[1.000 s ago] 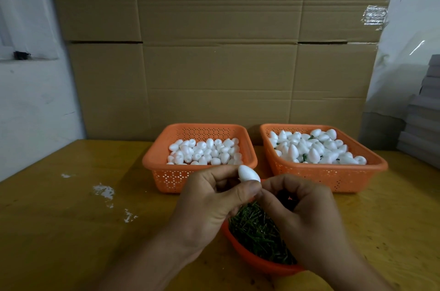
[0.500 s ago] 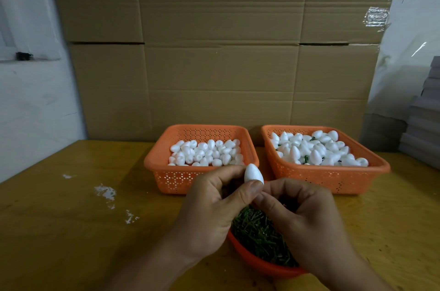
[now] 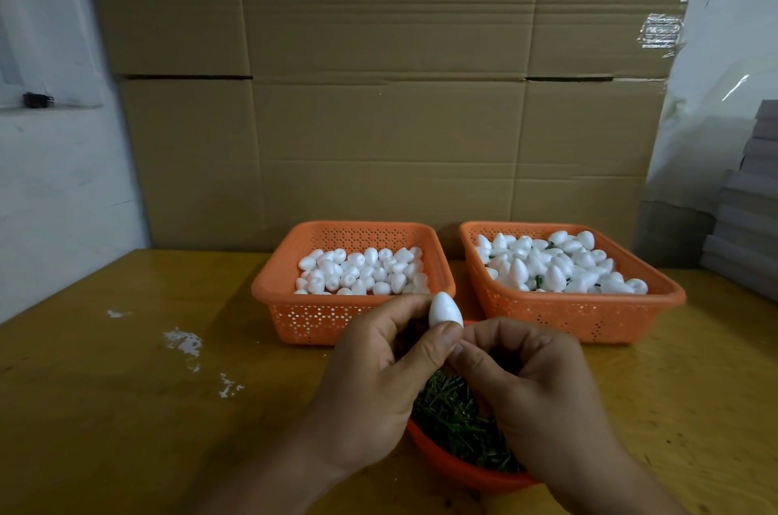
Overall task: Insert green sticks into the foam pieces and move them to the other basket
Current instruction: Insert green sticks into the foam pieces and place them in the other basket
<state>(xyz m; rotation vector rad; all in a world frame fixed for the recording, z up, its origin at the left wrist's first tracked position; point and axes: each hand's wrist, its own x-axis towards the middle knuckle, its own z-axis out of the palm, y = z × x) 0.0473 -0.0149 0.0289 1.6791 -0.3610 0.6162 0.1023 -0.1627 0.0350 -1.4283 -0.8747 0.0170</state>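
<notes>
My left hand point(image 3: 374, 384) pinches a white egg-shaped foam piece point(image 3: 444, 310) between thumb and fingers, its tip pointing up. My right hand point(image 3: 534, 392) is pressed against the foam piece's lower end with fingers pinched; what it holds is hidden. Both hands hover over an orange bowl point(image 3: 463, 468) full of green sticks point(image 3: 454, 417). Behind them, the left orange basket point(image 3: 286, 295) holds plain white foam pieces. The right orange basket point(image 3: 656, 304) holds foam pieces with green sticks showing among them.
Everything rests on a yellow wooden table point(image 3: 126, 409) with white paint spots point(image 3: 183, 340) at the left. A cardboard wall point(image 3: 379, 93) stands behind the baskets. Grey stacked boards point(image 3: 749, 220) sit at the far right edge.
The hands and the foam piece have stayed nearly in place over the bowl; the foam piece has tilted slightly more upright between the fingers.
</notes>
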